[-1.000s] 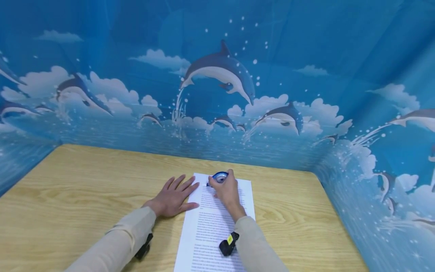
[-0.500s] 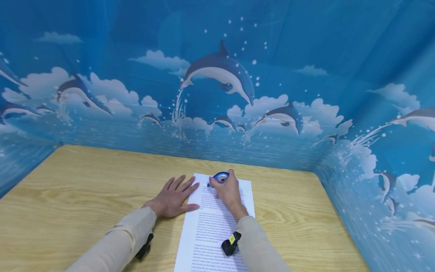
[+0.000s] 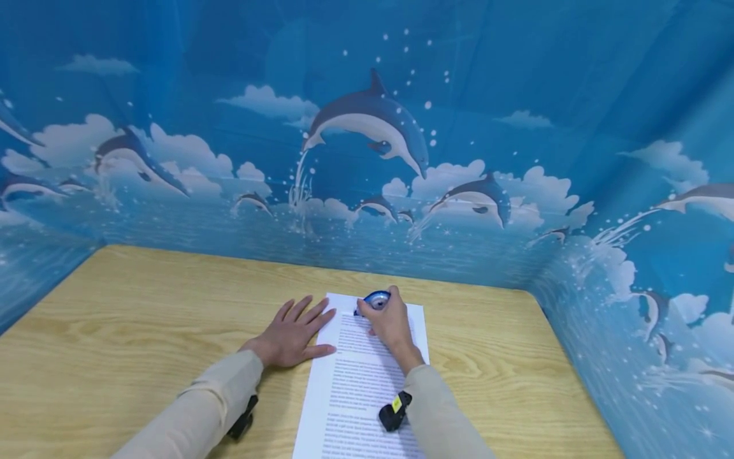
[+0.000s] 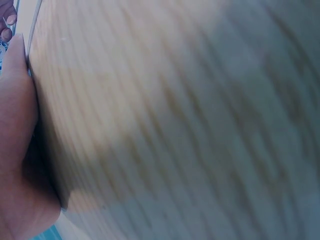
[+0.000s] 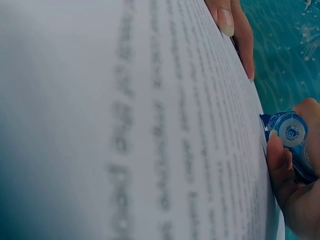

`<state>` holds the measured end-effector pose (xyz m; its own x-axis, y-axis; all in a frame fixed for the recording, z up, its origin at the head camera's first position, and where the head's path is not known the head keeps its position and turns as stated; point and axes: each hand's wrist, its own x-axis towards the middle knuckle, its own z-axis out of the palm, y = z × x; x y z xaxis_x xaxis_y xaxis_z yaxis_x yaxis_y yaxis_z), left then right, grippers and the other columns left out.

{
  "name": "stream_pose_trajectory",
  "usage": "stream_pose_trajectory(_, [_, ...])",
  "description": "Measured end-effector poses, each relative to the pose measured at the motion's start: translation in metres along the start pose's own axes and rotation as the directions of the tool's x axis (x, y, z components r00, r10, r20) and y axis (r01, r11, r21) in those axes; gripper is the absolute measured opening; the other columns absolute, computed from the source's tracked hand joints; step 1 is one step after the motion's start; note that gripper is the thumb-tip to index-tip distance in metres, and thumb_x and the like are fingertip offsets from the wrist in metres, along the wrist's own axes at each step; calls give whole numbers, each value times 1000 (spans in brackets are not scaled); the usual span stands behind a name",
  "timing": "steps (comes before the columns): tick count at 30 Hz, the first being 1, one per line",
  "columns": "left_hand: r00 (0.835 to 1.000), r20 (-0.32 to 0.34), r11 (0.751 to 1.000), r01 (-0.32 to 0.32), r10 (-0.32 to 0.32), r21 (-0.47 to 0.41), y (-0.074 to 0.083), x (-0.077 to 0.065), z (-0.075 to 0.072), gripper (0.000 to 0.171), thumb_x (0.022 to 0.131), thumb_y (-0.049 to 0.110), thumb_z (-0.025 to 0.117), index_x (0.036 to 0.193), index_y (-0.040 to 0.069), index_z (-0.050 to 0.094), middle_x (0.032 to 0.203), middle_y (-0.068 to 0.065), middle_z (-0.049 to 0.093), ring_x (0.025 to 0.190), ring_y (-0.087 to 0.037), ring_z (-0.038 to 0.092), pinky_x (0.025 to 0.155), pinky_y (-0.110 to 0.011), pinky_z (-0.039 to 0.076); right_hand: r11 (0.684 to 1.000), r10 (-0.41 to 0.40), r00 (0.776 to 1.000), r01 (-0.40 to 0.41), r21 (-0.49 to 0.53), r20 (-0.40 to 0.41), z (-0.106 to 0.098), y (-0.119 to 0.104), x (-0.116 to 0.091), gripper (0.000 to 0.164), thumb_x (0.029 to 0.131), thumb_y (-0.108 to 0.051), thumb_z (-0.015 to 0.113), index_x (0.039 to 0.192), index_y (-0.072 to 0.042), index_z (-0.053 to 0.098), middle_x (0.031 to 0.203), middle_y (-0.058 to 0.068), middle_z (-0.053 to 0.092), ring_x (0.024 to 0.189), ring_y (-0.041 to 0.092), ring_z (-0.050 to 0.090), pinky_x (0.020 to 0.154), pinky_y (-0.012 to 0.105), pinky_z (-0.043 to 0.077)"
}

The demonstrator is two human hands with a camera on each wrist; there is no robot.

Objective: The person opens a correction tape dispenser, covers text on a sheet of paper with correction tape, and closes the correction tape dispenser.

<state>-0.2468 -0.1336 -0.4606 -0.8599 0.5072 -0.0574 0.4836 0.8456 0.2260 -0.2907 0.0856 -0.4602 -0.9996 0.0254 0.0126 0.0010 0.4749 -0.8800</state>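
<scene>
In the head view a printed sheet of paper [image 3: 355, 370] lies on the table. My right hand [image 3: 394, 325] grips a blue correction tape dispenser [image 3: 378, 299] near the top lines of print. Seen from the right wrist, the dispenser [image 5: 291, 132] has a clear round window, and its tip touches the paper [image 5: 200, 125]. My left hand [image 3: 291, 333] lies flat with fingers spread, the fingertips and thumb on the sheet's left edge. The left wrist view shows only part of that hand [image 4: 17, 115] beside the wood surface.
The wooden table [image 3: 172, 306] extends to both sides of the paper. Behind it and along its sides hangs a blue curtain [image 3: 258, 159] printed with dolphins. A black wrist camera [image 3: 394, 413] sits over the sheet under the right sleeve.
My right hand has slid slightly to the right across the top of the page with the correction tape dispenser. The left hand and the paper have stayed in place.
</scene>
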Motion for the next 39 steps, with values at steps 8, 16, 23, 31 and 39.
stream_pose_trajectory(8, [1000,-16,1000,0,0,-12,-3,2,6,77,92,67,38,152,19,27,158,-5,16,143,-35,8,111,-58,5,1000,-5,1000,5,-16,-13,-1,3,0,66,84,-36,74,128,0,41,94,17,61,50,18,61,46,31,53])
stream_pose_trajectory(16, [1000,-21,1000,-13,13,-20,-1,1,0,76,93,64,40,151,16,30,157,-9,19,142,-38,11,110,-59,7,1000,-11,999,10,-24,-34,-6,4,-1,69,83,-38,74,130,2,41,96,19,61,50,18,60,45,31,52])
stream_pose_trajectory(23, [1000,-9,1000,-18,18,-20,0,-1,-2,77,93,65,38,152,16,28,158,-8,18,142,-37,11,110,-60,7,1000,-1,1000,1,-11,-30,-9,5,-1,68,83,-35,74,129,1,40,94,18,62,45,18,60,46,31,52])
stream_pose_trajectory(31, [999,-48,1000,-14,13,-8,-10,4,15,80,90,72,32,153,23,26,159,-2,15,143,-33,9,110,-57,6,1000,21,1000,-22,-14,-18,-13,7,-1,82,83,-36,74,141,3,31,100,20,61,46,18,60,49,31,53])
stream_pose_trajectory(39, [996,-89,999,-33,32,-15,-13,6,20,79,90,72,33,152,23,27,158,-2,16,143,-34,11,110,-58,6,999,16,999,-17,-28,-35,-17,7,-3,77,84,-36,73,138,3,35,100,21,61,46,18,61,48,30,53])
